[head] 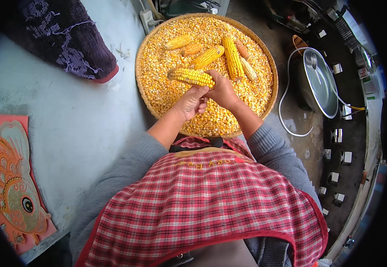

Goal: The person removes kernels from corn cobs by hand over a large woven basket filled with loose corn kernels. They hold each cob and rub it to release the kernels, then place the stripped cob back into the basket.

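Observation:
Before me is a round woven basket tray [140, 83] full of loose corn kernels [213, 120]. Both hands meet at the right end of a yellow corn cob [190, 76], which lies level above the kernels and points left. My left hand [191, 101] has its thumb and fingers on the cob's end from below. My right hand [223, 89] is wrapped round that same end. Behind the hands, a yellow cob [208, 56] and a long one [232, 58] rest on the kernels, with a reddish cob [242, 50] and a pale cob [248, 69] beside them.
A metal basin [321, 83] holding water and a ladle stands at the right, with a white hose [282, 100] curving beside it. A power strip [146, 20] is behind the tray's left rim. At the left are a pale wall [80, 116] and a fish decoration [16, 187].

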`<move>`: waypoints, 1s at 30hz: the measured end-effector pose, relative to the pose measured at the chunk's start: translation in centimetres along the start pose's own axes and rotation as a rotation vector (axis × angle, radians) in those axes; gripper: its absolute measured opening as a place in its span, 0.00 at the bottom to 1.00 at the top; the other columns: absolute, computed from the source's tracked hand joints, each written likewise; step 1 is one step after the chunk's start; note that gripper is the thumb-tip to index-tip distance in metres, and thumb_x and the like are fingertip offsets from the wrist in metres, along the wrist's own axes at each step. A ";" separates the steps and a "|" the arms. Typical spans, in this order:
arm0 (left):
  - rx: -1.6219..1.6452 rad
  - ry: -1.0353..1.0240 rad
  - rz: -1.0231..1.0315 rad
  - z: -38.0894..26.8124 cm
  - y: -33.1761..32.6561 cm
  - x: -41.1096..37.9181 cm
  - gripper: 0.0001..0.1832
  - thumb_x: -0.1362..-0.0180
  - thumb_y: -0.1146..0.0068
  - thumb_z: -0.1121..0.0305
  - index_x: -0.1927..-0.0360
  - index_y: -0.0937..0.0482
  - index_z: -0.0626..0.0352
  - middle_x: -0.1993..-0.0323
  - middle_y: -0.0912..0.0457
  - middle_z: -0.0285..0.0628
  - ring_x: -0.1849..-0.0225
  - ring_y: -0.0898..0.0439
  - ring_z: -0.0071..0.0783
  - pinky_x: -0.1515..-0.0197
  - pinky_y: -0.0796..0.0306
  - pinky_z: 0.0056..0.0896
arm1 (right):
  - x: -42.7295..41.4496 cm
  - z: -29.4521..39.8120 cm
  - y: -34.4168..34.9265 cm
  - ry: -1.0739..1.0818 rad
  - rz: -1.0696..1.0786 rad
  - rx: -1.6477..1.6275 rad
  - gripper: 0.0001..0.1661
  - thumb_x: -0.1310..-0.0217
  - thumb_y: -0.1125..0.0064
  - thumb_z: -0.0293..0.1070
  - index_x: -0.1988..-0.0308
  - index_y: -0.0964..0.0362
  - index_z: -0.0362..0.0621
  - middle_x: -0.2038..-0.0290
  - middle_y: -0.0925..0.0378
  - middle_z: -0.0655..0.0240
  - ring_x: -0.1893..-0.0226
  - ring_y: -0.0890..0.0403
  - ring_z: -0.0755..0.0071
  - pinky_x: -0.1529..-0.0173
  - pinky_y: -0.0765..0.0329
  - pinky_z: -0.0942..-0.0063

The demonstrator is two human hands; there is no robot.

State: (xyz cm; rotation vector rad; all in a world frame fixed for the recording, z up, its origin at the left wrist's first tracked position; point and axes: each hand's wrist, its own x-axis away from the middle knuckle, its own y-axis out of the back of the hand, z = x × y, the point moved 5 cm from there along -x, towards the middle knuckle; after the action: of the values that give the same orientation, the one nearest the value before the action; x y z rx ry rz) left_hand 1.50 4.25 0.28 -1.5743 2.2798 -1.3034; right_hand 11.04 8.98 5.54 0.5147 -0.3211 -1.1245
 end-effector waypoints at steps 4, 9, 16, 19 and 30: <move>-0.004 0.068 -0.142 1.1 1.0 -0.1 0.22 0.59 0.38 0.44 0.78 0.31 0.48 0.86 0.37 0.26 0.87 0.42 0.16 0.86 0.47 0.17 | 0.5 0.3 -1.3 -0.028 0.137 -0.026 0.27 0.60 0.40 0.26 0.55 0.37 0.36 0.74 0.25 0.49 0.71 0.21 0.56 0.66 0.26 0.68; -0.065 0.008 -0.142 0.3 -0.3 0.2 0.13 0.56 0.40 0.55 0.79 0.32 0.47 0.88 0.38 0.25 0.88 0.43 0.14 0.87 0.49 0.16 | 1.1 0.5 -1.0 0.038 0.140 -0.126 0.27 0.58 0.43 0.22 0.53 0.39 0.34 0.73 0.24 0.53 0.70 0.21 0.64 0.67 0.26 0.72; -0.018 0.038 -0.040 -0.9 -0.4 1.1 0.14 0.54 0.42 0.55 0.72 0.31 0.50 0.83 0.35 0.31 0.90 0.43 0.14 0.90 0.50 0.13 | 0.5 -0.5 -1.6 -0.030 0.146 -0.261 0.31 0.59 0.39 0.23 0.51 0.40 0.32 0.68 0.25 0.54 0.67 0.23 0.67 0.64 0.27 0.73; 0.020 0.119 -0.111 -0.4 0.3 0.0 0.17 0.55 0.41 0.50 0.71 0.30 0.50 0.83 0.35 0.31 0.90 0.43 0.13 0.91 0.51 0.13 | 1.0 0.1 -0.2 0.023 0.051 -0.009 0.32 0.60 0.37 0.26 0.51 0.39 0.33 0.68 0.25 0.51 0.67 0.23 0.62 0.63 0.27 0.72; -0.113 0.027 -0.082 -1.2 0.2 0.7 0.15 0.55 0.38 0.56 0.74 0.29 0.51 0.84 0.35 0.29 0.91 0.44 0.12 0.91 0.51 0.13 | 0.7 -0.1 -0.7 0.057 0.132 -0.202 0.30 0.60 0.38 0.24 0.53 0.39 0.34 0.64 0.26 0.55 0.61 0.25 0.65 0.56 0.29 0.73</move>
State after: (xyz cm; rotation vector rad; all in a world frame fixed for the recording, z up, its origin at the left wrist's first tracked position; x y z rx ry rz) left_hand 0.40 4.48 1.16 -1.7125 2.3676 -1.2420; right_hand 10.88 8.14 5.06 0.3415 -0.1867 -1.0001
